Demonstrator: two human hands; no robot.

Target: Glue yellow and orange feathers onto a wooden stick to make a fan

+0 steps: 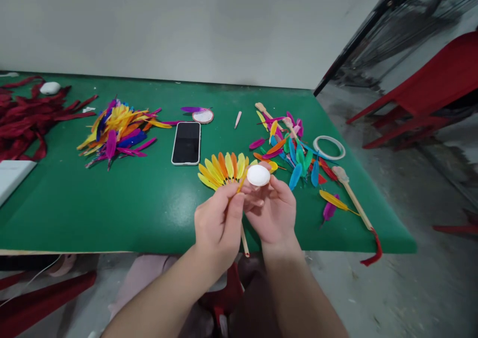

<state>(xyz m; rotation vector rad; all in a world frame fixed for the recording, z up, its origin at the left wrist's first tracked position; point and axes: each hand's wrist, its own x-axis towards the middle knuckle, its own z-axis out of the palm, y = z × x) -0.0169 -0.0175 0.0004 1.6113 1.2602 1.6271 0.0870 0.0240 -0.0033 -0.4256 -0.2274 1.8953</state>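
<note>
Just above the front part of the green table, my left hand (220, 218) is pinched on a small yellow feather (242, 182). My right hand (272, 211) is beside it, palm up, its fingers curled round a small white round disc (258, 175). A fan of yellow and orange feathers (220, 169) lies just beyond my hands, partly hidden by them. Below my hands a wooden stick (244, 241) shows, pointing toward the table's front edge.
The green table (149, 208) bears a phone (186, 144), mixed feathers (119, 129), more feathers (298, 154), a tape roll (329, 148), a tasselled stick (354, 198) and red ribbons (22, 114). A red chair (429, 74) stands at the right.
</note>
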